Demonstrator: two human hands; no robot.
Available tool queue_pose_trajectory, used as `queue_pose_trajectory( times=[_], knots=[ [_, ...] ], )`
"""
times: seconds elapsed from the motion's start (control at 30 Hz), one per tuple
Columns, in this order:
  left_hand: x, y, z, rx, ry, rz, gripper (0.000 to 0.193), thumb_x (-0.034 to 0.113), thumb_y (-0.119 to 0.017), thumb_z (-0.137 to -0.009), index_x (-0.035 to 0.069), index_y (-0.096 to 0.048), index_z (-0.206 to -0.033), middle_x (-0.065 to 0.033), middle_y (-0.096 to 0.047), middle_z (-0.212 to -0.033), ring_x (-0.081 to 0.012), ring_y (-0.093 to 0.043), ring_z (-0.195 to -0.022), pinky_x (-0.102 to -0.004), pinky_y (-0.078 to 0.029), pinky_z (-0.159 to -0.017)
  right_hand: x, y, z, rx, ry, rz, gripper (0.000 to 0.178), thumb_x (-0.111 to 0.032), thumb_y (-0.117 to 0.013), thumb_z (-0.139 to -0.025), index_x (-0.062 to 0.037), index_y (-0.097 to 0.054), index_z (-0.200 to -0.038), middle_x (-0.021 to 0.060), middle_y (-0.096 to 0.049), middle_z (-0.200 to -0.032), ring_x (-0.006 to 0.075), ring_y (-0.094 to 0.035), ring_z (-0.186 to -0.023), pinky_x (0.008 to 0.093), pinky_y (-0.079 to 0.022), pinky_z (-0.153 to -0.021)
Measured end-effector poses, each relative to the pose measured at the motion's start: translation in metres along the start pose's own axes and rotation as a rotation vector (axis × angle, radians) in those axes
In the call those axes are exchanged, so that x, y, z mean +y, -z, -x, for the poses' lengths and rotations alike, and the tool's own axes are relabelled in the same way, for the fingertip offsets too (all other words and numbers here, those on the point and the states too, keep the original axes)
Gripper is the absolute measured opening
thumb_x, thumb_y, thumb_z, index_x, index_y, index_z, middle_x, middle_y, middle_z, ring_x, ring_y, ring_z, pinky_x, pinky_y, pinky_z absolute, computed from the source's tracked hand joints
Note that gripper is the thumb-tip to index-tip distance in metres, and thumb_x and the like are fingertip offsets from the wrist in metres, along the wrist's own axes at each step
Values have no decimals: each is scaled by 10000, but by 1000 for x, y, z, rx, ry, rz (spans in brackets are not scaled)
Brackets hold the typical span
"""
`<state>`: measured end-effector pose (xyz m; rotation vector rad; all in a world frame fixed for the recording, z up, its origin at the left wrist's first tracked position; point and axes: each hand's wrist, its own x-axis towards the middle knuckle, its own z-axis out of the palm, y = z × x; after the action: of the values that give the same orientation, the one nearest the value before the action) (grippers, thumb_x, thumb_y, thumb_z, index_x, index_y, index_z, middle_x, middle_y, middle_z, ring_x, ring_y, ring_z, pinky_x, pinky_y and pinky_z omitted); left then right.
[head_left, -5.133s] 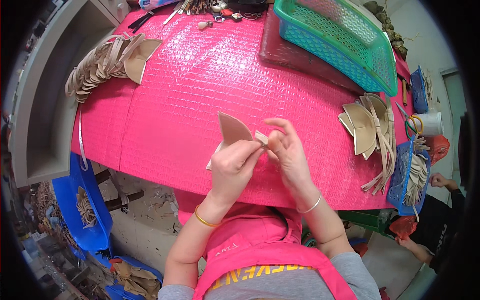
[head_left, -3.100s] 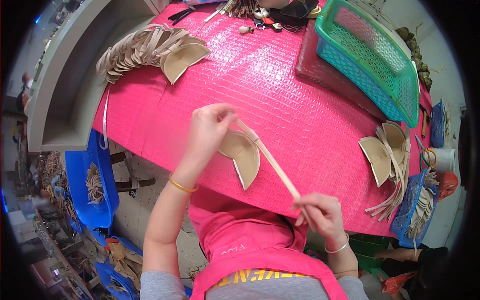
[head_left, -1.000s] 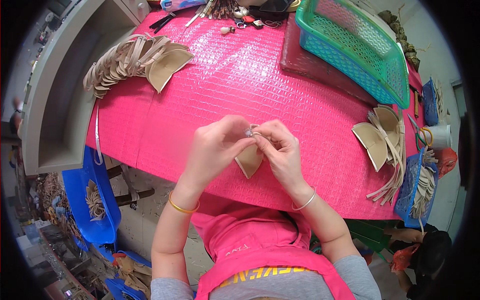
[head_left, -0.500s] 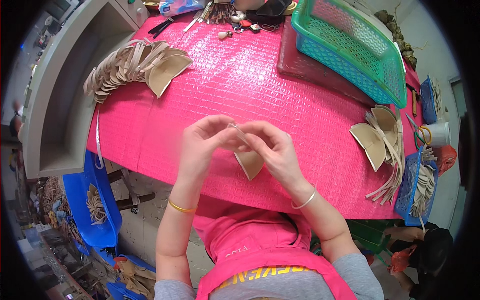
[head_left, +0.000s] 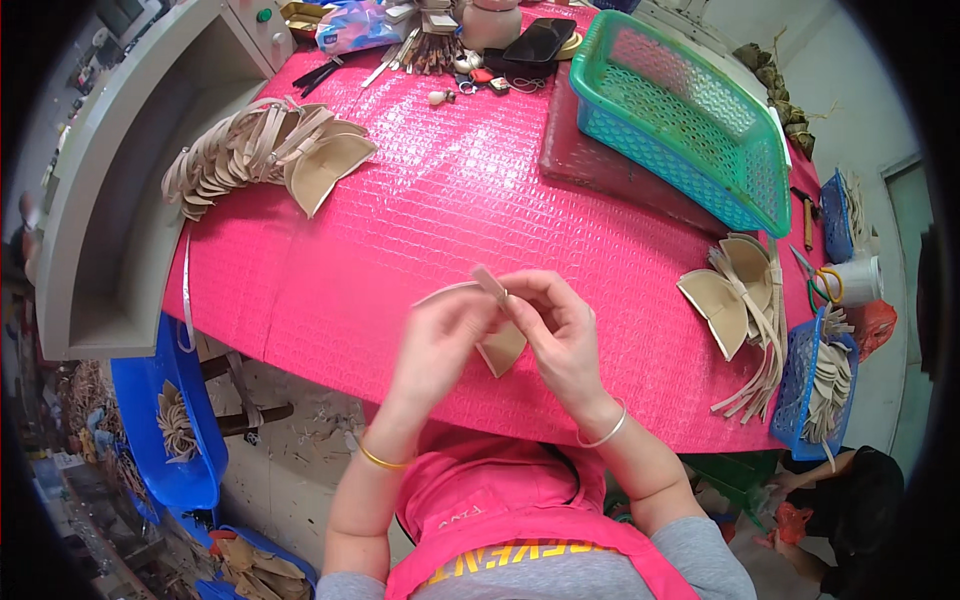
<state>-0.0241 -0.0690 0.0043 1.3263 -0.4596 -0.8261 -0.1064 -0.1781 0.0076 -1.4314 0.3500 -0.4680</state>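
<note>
Beige cup piece (head_left: 503, 357): 1 pc., on or just over pink table (head_left: 350, 250), partly under hands. R hand (head_left: 560, 335): pinching beige strap (head_left: 487, 279). L hand (head_left: 440, 340): narrowed alongside, blurred; grip n/k. Chg.: strap tip now juts above fingers; strap work prob. unfinished.

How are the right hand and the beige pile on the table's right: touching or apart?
Apart: the head view shows pink tabletop between the right hand and beige pile.
</note>
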Motion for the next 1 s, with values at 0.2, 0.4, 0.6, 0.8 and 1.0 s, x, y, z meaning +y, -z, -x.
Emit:
queue_pose_trajectory(
  times=[0.2,0.4,0.6,0.8,1.0],
  knots=[
    [-2,-25,-3,-32,48,232,210,91,-458,-859,-22,-558,-1006,-87,-600,-812,-130,-590,-688,-220,-489,-613,-32,15,-7,6,278,497,216,-25,-568,-715,-58,-592,-927,80,-516,-835,176,-517,-689,264,-425,-629],
    [5,-21,0,-143,197,578,229,87,-464,-837,-66,-545,-987,-126,-604,-835,-192,-604,-740,-279,-480,-702,-25,31,-6,-104,647,692,314,7,-585,-585,-65,-618,-888,62,-571,-785,213,-557,-665,302,-465,-586],
    [-2,-33,3,-17,97,394,288,134,-464,-855,-76,-516,-1045,-171,-584,-958,-226,-570,-909,-311,-459,-795,-11,42,14,-165,910,926,304,-45,-614,-581,-86,-626,-882,34,-592,-811,172,-561,-685,289,-462,-578],
    [-5,-38,3,79,27,424,264,118,-454,-858,-80,-530,-1015,-163,-588,-938,-244,-578,-892,-338,-477,-778,-9,41,18,-176,894,917,263,-62,-629,-607,-82,-625,-870,28,-597,-803,161,-561,-691,280,-456,-567],
    [-7,-34,3,80,21,454,249,115,-457,-856,-78,-542,-989,-159,-589,-934,-248,-585,-875,-345,-480,-774,-4,37,18,-161,875,871,261,-83,-651,-595,-91,-628,-856,25,-594,-797,158,-559,-702,280,-451,-553]
  ],
)
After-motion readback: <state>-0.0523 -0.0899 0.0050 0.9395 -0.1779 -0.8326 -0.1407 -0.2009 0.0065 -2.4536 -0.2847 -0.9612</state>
